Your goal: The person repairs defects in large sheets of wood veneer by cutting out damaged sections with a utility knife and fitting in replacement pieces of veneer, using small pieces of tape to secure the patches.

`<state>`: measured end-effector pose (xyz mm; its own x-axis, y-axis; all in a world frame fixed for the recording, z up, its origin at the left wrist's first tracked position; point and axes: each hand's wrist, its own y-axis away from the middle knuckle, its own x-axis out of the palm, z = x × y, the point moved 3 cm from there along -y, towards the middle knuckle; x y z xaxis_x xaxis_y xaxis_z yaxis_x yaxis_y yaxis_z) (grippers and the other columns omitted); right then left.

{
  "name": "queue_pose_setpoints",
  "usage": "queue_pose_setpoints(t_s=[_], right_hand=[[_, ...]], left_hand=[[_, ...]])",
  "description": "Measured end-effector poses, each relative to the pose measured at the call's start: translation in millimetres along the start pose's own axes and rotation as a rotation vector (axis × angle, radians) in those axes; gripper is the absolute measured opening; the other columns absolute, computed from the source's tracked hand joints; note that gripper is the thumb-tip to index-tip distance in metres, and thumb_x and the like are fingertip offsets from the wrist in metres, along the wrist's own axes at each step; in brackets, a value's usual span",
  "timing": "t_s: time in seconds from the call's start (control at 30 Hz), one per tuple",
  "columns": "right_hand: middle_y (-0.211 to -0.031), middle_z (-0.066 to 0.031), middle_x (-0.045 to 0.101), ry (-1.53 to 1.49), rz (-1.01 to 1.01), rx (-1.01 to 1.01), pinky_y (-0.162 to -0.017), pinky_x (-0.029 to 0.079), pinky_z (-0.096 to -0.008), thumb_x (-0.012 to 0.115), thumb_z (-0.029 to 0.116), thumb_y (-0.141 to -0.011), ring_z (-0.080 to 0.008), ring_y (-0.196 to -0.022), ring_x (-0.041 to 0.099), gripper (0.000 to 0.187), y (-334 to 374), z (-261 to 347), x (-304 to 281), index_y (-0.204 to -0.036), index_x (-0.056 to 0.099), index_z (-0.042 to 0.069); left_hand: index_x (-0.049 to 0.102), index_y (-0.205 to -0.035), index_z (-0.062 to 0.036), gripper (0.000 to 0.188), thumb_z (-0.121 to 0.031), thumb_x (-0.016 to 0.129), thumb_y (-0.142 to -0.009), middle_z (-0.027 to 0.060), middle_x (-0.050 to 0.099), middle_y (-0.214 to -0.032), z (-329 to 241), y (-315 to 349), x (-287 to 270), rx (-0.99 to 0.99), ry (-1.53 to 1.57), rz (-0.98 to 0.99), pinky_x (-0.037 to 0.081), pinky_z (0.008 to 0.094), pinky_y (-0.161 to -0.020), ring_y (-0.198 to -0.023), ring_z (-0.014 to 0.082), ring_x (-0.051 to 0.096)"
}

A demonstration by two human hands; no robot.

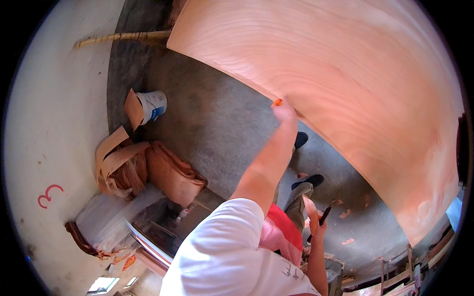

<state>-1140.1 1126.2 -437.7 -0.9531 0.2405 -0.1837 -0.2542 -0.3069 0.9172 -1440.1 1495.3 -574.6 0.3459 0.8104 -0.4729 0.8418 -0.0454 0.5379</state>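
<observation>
A large, pale pinkish wood veneer sheet point(345, 84) with wavy grain spreads across the upper right. My left hand point(285, 112), arm stretched out, is closed at its near edge; a small orange piece point(277, 102) shows at the thumb side, and the other fingers are partly hidden. Lower down, beside my body, my right hand point(318, 232) is closed around a slim black tool point(325, 215), whose exact kind I cannot make out. A narrow strip of veneer point(310, 208) stands up by that same hand.
On the grey floor point(207, 108) lie small veneer scraps point(348, 241). A white bucket point(154, 107) stands by the wall, a veneer piece point(133, 109) against it. Folded veneer bundles point(173, 172) are heaped at left. A wooden rack point(410, 266) stands lower right. My shoes point(308, 181) are below the sheet.
</observation>
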Motion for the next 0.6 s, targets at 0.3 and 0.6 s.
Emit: queue_pose_setpoints(t_s=[0.3,0.6], right_hand=[[-0.075,-0.0032,0.056,0.045,-0.009,0.041,-0.054,0.044,-0.0236,0.059,0.018,-0.083,-0.0122,-0.064,0.055,0.019,19.6,39.0,30.0,-0.092,0.053,0.003],[-0.088,-0.0043,0.059,0.059,0.035,0.020,-0.062,0.048,-0.0236,0.060,0.006,-0.079,-0.0124,-0.074,0.058,0.023,9.6,25.3,35.0,-0.101,0.054,0.005]], left_hand=[[0.052,-0.093,-0.0072,0.023,-0.019,0.064,-0.079,0.0032,0.058,-0.087,11.7,-54.4,9.2,-0.275,0.228,0.483,0.047,0.0308,-0.060,-0.075,0.0143,0.055],[0.052,-0.098,-0.0063,0.022,-0.018,0.060,-0.081,0.0038,0.058,-0.089,34.2,-72.2,10.8,-0.070,0.112,0.456,0.048,0.0283,-0.058,-0.076,0.0160,0.057]])
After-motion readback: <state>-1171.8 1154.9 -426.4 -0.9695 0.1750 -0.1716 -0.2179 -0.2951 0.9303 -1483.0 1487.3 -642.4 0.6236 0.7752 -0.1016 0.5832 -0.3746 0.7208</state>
